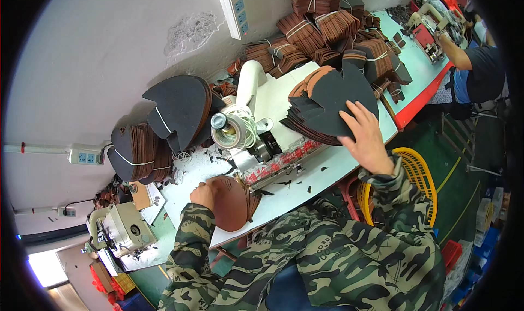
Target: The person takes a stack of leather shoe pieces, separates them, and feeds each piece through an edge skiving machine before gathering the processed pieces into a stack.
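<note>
My left hand is closed on the left edge of a rounded brown leather-like piece. More such pieces lie under it at the table's front edge, by the machine's working end. My right hand lies with fingers apart on the top dark grey piece of a fanned-out pile. That pile rests on the cream-coloured body of the machine, which has a red-marked front. The notched dark pieces show brown undersides.
Tied bundles of dark pieces stand left of the machine, with several more bundles along the wall. Scraps litter the white table. A yellow basket is at my right. Another machine is at far left; a person works at far right.
</note>
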Motion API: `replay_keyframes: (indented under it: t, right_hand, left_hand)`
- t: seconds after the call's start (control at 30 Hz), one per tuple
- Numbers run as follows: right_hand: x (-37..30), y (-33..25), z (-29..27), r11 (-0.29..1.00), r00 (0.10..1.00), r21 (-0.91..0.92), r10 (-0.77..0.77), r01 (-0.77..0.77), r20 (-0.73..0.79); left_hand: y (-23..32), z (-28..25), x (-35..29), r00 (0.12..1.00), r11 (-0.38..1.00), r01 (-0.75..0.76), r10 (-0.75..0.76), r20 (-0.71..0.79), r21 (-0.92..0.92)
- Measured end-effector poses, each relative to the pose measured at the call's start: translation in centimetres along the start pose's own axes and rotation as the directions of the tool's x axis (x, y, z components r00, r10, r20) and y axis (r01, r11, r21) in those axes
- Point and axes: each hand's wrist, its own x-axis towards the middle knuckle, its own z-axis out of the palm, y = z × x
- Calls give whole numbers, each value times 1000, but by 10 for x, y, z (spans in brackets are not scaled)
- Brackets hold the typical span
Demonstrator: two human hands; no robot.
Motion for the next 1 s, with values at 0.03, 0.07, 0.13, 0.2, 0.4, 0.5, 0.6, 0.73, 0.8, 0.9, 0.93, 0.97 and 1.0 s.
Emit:
replay_keyframes:
  t: [0.03, 0.07, 0.13, 0.2, 0.4, 0.5, 0.6, 0.73, 0.8, 0.9, 0.93, 0.97, 1.0]
  right_hand:
    - [-2, 5, 9, 999, 996, 14, -47, 48, -71]
    - [-3, 7, 19, 999, 998, 18, -26, 27, -59]
    - [-4, 11, 32, 997, 988, 17, -71, 74, -138]
    - [-4, 12, 37, 998, 984, 0, -70, 71, -161]
    - [4, 1, 27, 999, 986, 8, -31, 33, -164]
    - [3, -25, 30, 996, 967, 57, -56, 73, -249]
    - [-1, -65, 53, 916, 979, 348, -178, 201, -97]
    - [7, -96, 103, 943, 986, 324, -121, 79, 111]
    - [11, -103, 124, 947, 984, 313, -116, 69, 135]
    - [20, -106, 138, 949, 989, 308, -103, 67, 104]
    - [22, -105, 138, 945, 990, 321, -102, 65, 101]
    - [24, -104, 136, 932, 991, 354, -112, 77, 79]
    - [25, -101, 133, 936, 994, 342, -101, 80, 47]
  left_hand:
    - [2, 2, -3, 999, 999, 38, -39, -18, -17]
    - [4, 3, -5, 995, 997, 50, -55, -84, -50]
    - [7, 2, -6, 996, 998, 56, -57, -65, -29]
    - [6, 1, -5, 998, 995, 62, -64, -25, -82]
    - [-2, -7, 3, 999, 998, -3, 0, -50, -60]
    - [5, -9, 0, 997, 996, 73, -73, -1, -57]
    - [14, -9, -6, 993, 996, 79, -82, -80, -35]
    - [15, -2, -8, 986, 994, 99, -103, -130, -40]
    - [13, 4, -8, 982, 998, 56, -55, -181, 0]
    - [12, 11, -6, 975, 999, 16, -10, -224, 27]
    - [14, 11, -7, 981, 999, 46, -40, -189, 25]
    - [15, 7, -7, 977, 999, 32, -27, -210, 23]
    - [17, 1, -8, 974, 999, 27, -15, -226, 46]
